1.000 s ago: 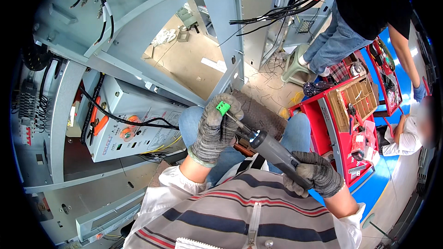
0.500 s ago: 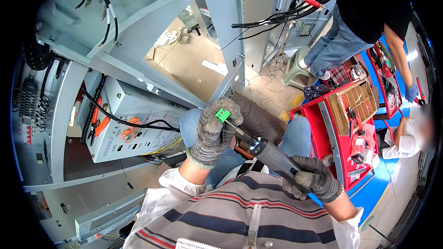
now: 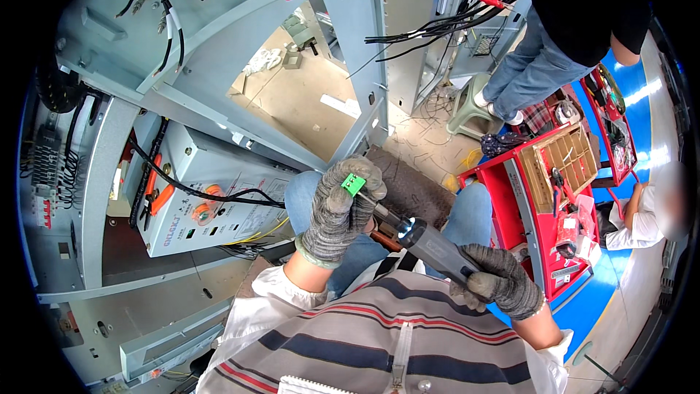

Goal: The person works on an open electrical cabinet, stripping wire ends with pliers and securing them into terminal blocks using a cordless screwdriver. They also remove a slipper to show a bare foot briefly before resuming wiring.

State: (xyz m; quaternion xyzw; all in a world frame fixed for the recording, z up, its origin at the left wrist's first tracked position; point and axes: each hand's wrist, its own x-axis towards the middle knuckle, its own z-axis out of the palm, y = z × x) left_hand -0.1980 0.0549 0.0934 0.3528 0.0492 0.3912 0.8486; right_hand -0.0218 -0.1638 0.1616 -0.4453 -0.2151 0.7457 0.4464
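Observation:
My gloved left hand (image 3: 337, 204) is closed on a small green terminal block (image 3: 354, 184), which shows at the fingertips. A dark grey electric screwdriver (image 3: 437, 248) lies in my gloved right hand (image 3: 499, 282), its fingers wrapped round the rear of the body. The tool slants up to the left, with a lit lamp at its nose. Its thin bit (image 3: 388, 214) runs up to my left hand beside the terminal block; the fingers hide where its tip ends.
At left a grey cabinet holds a light box (image 3: 211, 201) with black and yellow wires. Black cables (image 3: 430, 31) with red lugs hang above. Right stands a red tool cart (image 3: 521, 211) with a wooden divided tray (image 3: 565, 160). One person stands by a stool (image 3: 467, 120); another is lower right.
My hands and the screwdriver stay nearly in place, with the green block turned slightly. The standing person's forearm and gloved hand have left the view at right.

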